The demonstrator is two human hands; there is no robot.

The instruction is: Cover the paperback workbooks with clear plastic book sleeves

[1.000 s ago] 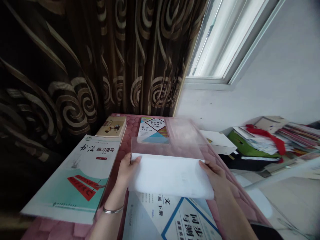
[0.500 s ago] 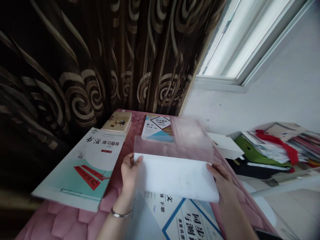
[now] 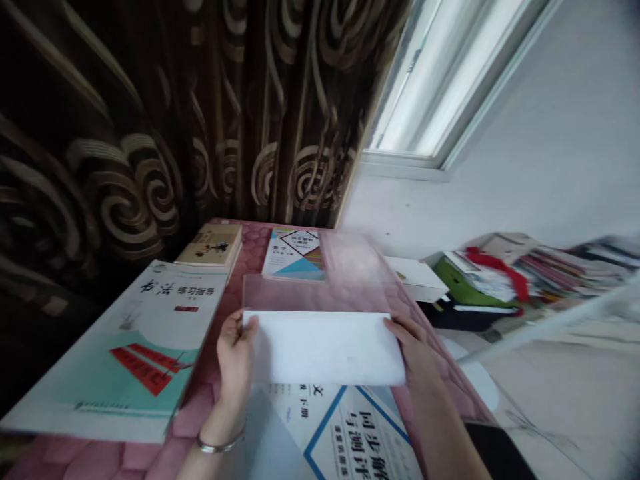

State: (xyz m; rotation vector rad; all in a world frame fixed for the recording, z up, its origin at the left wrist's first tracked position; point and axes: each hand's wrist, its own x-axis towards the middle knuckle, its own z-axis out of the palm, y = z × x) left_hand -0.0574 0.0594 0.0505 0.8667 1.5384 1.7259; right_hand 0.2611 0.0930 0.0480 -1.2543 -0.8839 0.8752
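Observation:
My left hand (image 3: 239,343) pinches the upper left corner of a white sheet (image 3: 325,347), with the thumb on top. At its upper right corner, my right hand (image 3: 413,337) grips the same sheet. A clear plastic cover (image 3: 310,291) extends beyond the sheet's far edge. Below the sheet, partly covered by it, lies a blue and white workbook (image 3: 350,433). Whether the sheet belongs to that workbook I cannot tell. A silver bracelet (image 3: 220,445) is on my left wrist.
On the pink quilted surface (image 3: 205,387) lie a green and white calligraphy book (image 3: 150,333), a stack of tan books (image 3: 213,245), another workbook (image 3: 294,253) and frosted plastic covers (image 3: 353,257). Right of them are a white box (image 3: 420,279) and a cluttered shelf (image 3: 500,273).
The view has turned to the right, so everything sits further left. Both hands still hold the white sheet, which now looks more level.

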